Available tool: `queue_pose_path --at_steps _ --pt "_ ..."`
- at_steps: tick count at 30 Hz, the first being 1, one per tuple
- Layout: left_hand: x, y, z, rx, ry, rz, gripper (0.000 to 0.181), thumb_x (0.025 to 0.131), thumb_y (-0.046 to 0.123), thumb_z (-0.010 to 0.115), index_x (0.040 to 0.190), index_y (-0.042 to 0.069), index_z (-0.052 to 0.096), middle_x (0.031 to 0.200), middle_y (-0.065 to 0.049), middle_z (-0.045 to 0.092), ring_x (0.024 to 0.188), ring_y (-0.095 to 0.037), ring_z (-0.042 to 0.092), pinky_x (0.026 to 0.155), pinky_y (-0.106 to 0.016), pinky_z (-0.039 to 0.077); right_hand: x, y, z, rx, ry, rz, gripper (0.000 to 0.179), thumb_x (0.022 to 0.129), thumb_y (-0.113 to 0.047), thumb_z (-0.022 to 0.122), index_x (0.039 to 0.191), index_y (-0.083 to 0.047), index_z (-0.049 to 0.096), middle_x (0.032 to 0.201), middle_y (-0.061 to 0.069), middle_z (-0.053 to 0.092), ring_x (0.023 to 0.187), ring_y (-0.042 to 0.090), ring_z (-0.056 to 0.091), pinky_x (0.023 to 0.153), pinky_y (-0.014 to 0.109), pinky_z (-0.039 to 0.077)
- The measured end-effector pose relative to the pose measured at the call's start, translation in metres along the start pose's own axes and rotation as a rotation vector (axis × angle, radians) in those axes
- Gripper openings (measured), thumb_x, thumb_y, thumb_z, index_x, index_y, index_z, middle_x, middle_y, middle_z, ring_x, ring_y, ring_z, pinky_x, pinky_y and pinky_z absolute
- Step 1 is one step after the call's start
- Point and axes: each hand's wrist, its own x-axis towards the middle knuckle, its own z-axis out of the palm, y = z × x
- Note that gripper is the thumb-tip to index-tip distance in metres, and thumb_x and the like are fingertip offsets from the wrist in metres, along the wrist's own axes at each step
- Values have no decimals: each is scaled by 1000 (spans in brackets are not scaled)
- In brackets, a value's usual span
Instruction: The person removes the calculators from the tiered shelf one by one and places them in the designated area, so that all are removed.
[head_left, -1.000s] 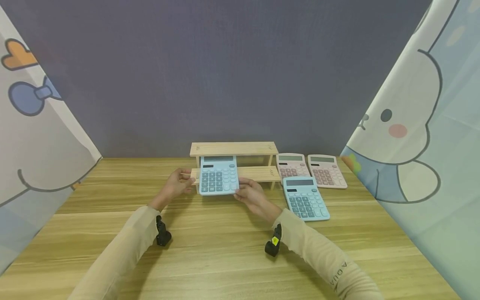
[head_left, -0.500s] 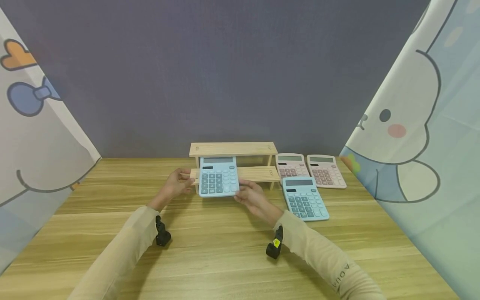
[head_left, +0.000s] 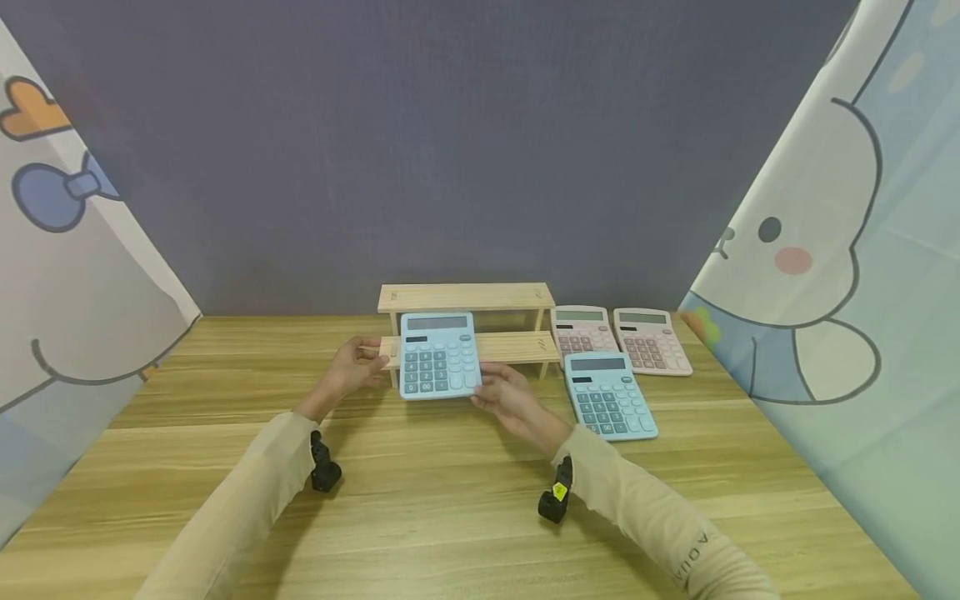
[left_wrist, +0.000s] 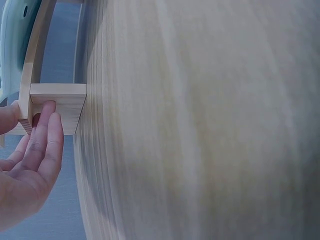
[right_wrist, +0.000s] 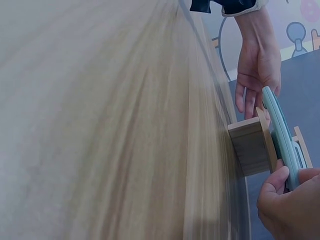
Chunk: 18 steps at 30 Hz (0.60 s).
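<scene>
My right hand (head_left: 513, 398) pinches the lower right corner of a light blue calculator (head_left: 438, 358). In the right wrist view the thumb and fingers hold the calculator (right_wrist: 282, 127) from both faces, over the shelf's edge. The calculator lies across the lower board of a small two-tier wooden shelf (head_left: 517, 347), keys up, its near edge jutting past the board. At that board's left end is my left hand (head_left: 348, 375). The left wrist view has its thumb on the board's upper side and its fingers (left_wrist: 54, 140) underneath, gripping the shelf.
A second light blue calculator (head_left: 611, 396) lies on the wooden table (head_left: 450, 517) right of the shelf. Behind it are two pink calculators (head_left: 581, 329), side by side. A dark wall (head_left: 480, 150) rises behind the shelf, with cartoon-print curtains at both sides.
The held calculator has come slightly toward me, out from under the upper board, so its whole display now shows. My right hand moved back a little with it; my left hand stayed put.
</scene>
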Motion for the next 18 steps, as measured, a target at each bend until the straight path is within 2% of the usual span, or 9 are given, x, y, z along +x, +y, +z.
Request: queue_pose_path --at_steps 11,18 --pt "1 0 0 -12 3 -13 50 94 11 50 135 -8 26 128 -32 36 106 -38 55 87 -41 54 -4 2 -3 -20 0 -10 50 81 16 47 128 3 37 99 10 51 81 15 54 74 21 51" --pt "0 1 -1 -7 -5 -9 50 94 11 49 135 -8 26 129 -32 35 106 -39 54 87 -41 54 -6 1 -8 -11 8 -11 51 80 17 46 128 2 37 100 10 52 82 16 55 78 23 51"
